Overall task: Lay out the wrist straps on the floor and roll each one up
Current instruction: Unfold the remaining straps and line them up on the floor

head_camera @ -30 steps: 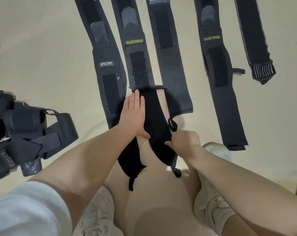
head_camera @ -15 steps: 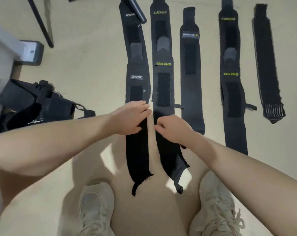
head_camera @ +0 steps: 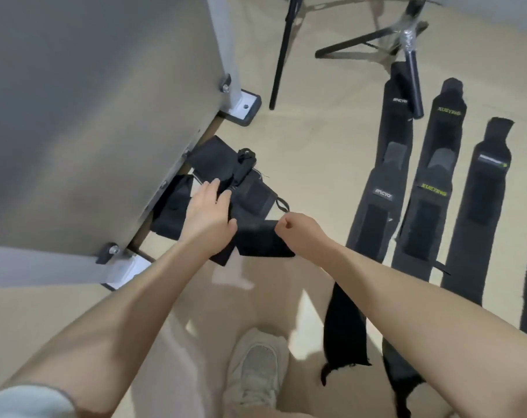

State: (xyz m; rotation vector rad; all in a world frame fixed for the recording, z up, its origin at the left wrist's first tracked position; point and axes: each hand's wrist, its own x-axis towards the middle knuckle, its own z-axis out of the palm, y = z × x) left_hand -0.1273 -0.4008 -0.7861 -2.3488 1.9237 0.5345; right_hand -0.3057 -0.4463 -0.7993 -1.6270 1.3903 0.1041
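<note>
Straps (head_camera: 250, 191) in a tangled heap lay under our fingers: left hand (head_camera: 206, 217) spread flat on them, right hand (head_camera: 297, 229) curled, apparently pinching one edge, presumably to draw another out for laying flat.

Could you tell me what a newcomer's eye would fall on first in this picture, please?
Probably the two bare arms reaching into the middle, where the left hand rests on a heap of black straps beside a grey panel, while the right hand is curled at the heap's near edge. Next, the row of straps laid out flat on the floor at right, with a tripod standing behind them.
</note>
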